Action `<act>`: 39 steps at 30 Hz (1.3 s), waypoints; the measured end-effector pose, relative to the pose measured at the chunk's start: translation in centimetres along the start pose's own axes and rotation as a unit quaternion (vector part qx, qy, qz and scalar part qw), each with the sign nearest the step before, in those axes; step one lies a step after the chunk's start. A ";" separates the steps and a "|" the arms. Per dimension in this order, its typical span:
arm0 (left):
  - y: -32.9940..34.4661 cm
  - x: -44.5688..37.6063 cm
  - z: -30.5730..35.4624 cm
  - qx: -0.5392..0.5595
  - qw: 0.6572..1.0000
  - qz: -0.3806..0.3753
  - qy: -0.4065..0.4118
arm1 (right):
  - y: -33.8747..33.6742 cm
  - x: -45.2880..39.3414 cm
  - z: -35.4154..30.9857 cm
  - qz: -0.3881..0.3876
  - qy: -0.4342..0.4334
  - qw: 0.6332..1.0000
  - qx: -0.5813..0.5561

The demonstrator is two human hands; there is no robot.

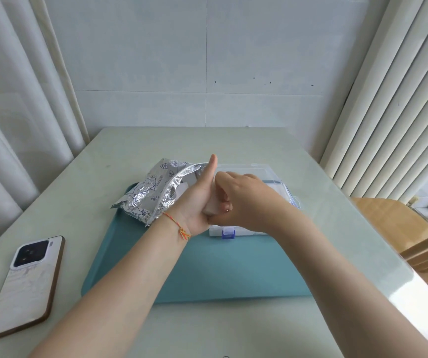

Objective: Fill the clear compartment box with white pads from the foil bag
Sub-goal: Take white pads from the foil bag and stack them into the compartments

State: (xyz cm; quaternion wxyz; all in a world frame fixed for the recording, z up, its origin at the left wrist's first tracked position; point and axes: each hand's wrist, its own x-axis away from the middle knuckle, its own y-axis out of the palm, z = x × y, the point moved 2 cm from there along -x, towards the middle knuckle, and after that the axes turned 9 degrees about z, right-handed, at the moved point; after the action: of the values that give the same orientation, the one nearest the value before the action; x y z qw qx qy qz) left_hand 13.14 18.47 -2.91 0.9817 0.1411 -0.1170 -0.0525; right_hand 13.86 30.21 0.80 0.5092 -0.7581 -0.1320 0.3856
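Foil bag point(153, 192): lies on its side at the far left of the teal tray point(233, 267), mouth turned toward the box; judged so placed to keep the reach from bag to box short.
Left hand point(197, 202): at the bag's mouth, thumb raised along the open rim; judged to be propping the mouth open; its fingers are hidden behind the palm, so what they curl round I cannot tell.
Right hand point(243, 200): fingers curled, pinching a white pad point(213, 205) just beside the left palm.
White pad: between the two hands, touching the right fingers, above the near left edge of the box; more white shows inside the bag's mouth.
Clear box point(272, 174): on the tray, right of the bag, mostly covered by the right hand and forearm; blue latch point(228, 233) faces the person; contents not readable.
Phone point(26, 285): on the table point(233, 143), well left of the tray.
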 end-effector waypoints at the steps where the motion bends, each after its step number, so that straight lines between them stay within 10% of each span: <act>1: 0.1 -0.1 0.1 0.007 1.000 -0.007 0.004 | -0.5 0.0 0.3 -0.018 0.039 0.997 -0.058; 13: 4.4 -0.3 0.8 -0.144 0.981 -0.078 0.101 | -2.6 2.2 5.5 -0.032 0.263 0.883 -0.387; 23: 1.3 -1.7 1.1 -0.291 0.926 0.203 0.129 | -0.5 2.5 9.4 0.052 0.389 0.797 -0.459; 39: 3.7 -2.2 -1.3 -0.578 0.790 0.057 0.197 | -0.7 2.8 9.3 -0.095 0.408 0.898 -0.133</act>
State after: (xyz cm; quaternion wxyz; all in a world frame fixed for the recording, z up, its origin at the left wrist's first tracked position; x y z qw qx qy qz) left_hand 11.62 22.64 -3.53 0.8828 -0.4526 0.1233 -0.0256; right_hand 9.19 38.44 -1.61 0.4471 -0.8934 -0.0343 -0.0291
